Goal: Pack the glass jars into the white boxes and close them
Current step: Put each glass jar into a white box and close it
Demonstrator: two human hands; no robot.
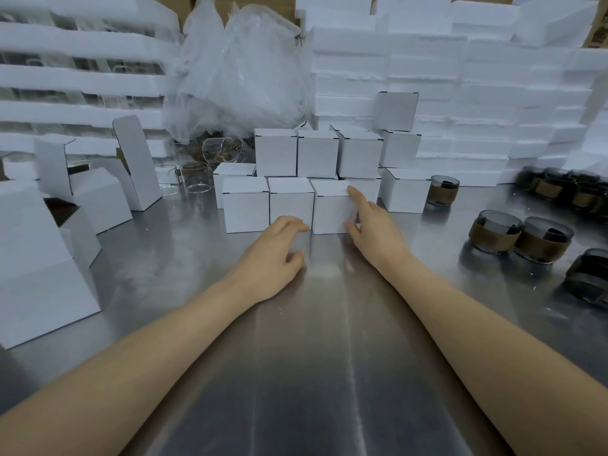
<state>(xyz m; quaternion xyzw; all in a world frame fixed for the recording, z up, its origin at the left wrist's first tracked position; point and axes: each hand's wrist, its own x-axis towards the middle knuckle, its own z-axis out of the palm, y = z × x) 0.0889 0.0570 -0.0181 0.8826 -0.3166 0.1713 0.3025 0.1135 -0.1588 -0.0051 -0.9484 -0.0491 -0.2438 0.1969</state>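
A closed white box (330, 207) stands at the right end of the front row of closed boxes (246, 209). My right hand (370, 222) grips its right side, index finger on the top edge and thumb low on the front. My left hand (279, 255) rests on the metal table just in front of the row, fingers curled, holding nothing. More closed boxes (317, 153) are stacked behind. Dark glass jars with brown bands (495, 232) sit at the right; one jar (442, 190) stands beside the stack. Open white boxes (138, 159) stand at the left.
Foam sheets (460, 77) are piled along the back wall. A crumpled plastic bag (243, 70) lies behind the boxes, with clear glass jars (197, 181) under it. A large white box (36, 274) stands at the near left on the steel table (312, 357).
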